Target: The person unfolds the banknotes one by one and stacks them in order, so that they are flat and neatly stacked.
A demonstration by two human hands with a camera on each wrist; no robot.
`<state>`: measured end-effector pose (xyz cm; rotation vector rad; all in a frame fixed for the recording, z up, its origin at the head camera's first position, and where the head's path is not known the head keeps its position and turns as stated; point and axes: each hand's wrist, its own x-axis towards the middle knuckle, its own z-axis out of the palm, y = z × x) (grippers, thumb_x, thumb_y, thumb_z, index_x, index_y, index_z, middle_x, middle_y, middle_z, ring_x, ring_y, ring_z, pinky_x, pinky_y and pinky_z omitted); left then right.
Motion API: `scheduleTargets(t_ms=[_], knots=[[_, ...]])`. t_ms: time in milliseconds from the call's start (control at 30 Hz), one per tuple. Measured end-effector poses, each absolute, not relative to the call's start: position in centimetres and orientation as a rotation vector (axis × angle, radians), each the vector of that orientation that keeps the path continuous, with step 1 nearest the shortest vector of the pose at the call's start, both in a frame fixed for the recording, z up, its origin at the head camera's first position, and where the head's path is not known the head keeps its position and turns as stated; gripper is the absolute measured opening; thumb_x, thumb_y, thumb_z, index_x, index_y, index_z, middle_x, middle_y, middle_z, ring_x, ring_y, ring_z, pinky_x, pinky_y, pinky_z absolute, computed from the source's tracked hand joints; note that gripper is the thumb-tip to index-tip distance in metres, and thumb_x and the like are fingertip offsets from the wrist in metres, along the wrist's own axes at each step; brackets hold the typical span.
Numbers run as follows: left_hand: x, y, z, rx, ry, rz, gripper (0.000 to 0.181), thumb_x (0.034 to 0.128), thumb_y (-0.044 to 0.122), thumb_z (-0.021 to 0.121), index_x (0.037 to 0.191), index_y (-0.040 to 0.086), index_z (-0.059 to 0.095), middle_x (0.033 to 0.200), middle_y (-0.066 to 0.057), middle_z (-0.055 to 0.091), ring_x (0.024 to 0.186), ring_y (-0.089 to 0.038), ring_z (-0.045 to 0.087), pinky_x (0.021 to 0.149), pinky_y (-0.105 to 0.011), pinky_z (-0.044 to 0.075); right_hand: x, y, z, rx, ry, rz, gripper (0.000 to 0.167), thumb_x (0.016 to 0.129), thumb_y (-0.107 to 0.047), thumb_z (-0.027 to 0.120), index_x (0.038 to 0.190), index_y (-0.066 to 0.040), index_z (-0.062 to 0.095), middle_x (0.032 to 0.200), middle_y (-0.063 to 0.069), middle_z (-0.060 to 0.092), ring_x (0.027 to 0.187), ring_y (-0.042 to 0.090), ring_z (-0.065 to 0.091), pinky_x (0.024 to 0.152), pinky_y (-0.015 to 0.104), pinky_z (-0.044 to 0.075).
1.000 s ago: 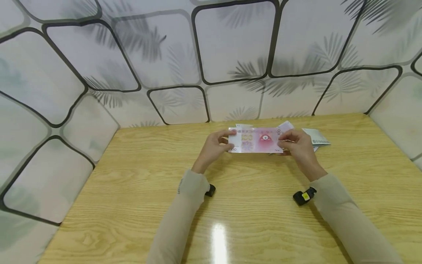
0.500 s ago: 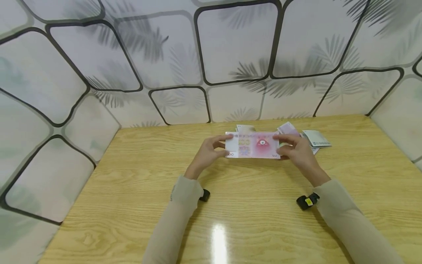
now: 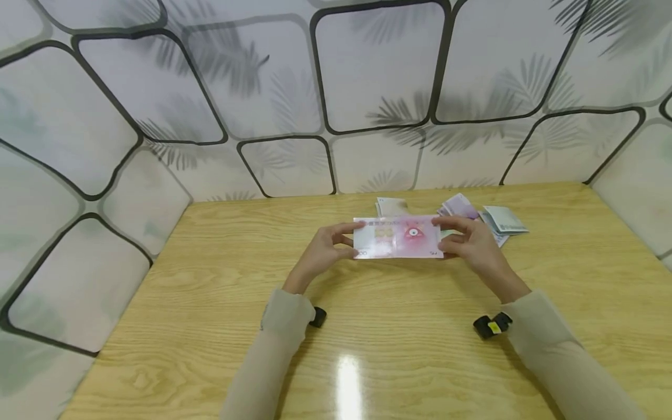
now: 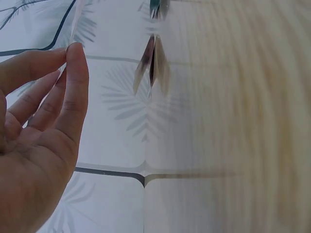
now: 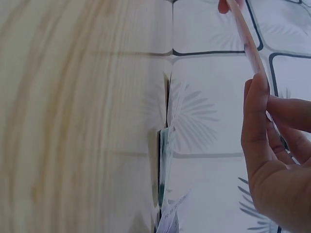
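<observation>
A pink and white banknote is stretched flat between both hands, above the table and facing the head camera. My left hand pinches its left end between thumb and fingers; in the left wrist view that hand shows the thumb and fingertip meeting on the note's thin edge. The right end is pinched by my right hand. In the right wrist view the note appears nearly edge-on, rising from the right hand towards the other hand's fingertips.
Behind the held note lie a folded pale note, a folded purple note and a folded greenish note on the wooden table. A patterned wall borders the table's back and sides.
Both hands have drawn the banknote down and slightly left, nearer the body. More of the folded notes behind it shows now. Both pinches on it have stayed.
</observation>
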<state>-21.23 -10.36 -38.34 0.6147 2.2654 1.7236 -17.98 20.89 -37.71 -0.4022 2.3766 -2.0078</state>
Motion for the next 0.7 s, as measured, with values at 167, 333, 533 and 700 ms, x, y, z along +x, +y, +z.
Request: scheduleTargets(t_ms=[167, 333, 533, 700], knots=[[-20.6, -10.7, -38.2, 0.574, 2.272, 1.720, 0.055, 0.0898, -0.011, 0.067, 0.142, 0.003, 0.058, 0.147, -0.012, 0.054, 0.106, -0.028, 0.062, 0.080, -0.032, 0.058, -17.7, 20.6, -37.6, -0.414, 2.350, -2.015, 0.043, 0.093, 0.017, 0.060, 0.134, 0.023, 0.047, 0.117, -0.001, 0.060, 0.081, 0.002, 0.067, 0.067, 0.023, 0.061], [-20.6, -10.9, -38.2, 0.587, 2.283, 1.713, 0.055, 0.0892, -0.011, 0.067, 0.142, 0.002, 0.058, 0.145, -0.014, 0.055, 0.106, -0.028, 0.063, 0.078, -0.028, 0.058, -17.4, 20.5, -37.5, -0.390, 2.351, -1.990, 0.044, 0.094, 0.014, 0.061, 0.136, 0.020, 0.047, 0.125, 0.015, 0.056, 0.081, 0.003, 0.066, 0.068, 0.024, 0.060], [-20.3, -11.1, -38.0, 0.591, 2.266, 1.702, 0.054, 0.0894, -0.010, 0.068, 0.141, 0.002, 0.059, 0.145, -0.012, 0.056, 0.104, -0.026, 0.063, 0.080, -0.032, 0.058, -16.8, 20.4, -37.3, -0.333, 2.307, -1.962, 0.046, 0.095, 0.012, 0.060, 0.137, 0.020, 0.045, 0.133, 0.029, 0.048, 0.081, 0.005, 0.065, 0.070, 0.025, 0.061], [-19.7, -11.3, -37.7, 0.592, 2.225, 1.718, 0.053, 0.0890, -0.007, 0.068, 0.140, 0.003, 0.060, 0.146, -0.010, 0.055, 0.102, -0.025, 0.063, 0.083, -0.041, 0.059, -16.6, 20.6, -37.3, -0.321, 2.294, -1.932, 0.046, 0.095, 0.012, 0.059, 0.138, 0.020, 0.044, 0.139, 0.034, 0.043, 0.082, 0.004, 0.064, 0.070, 0.024, 0.060]])
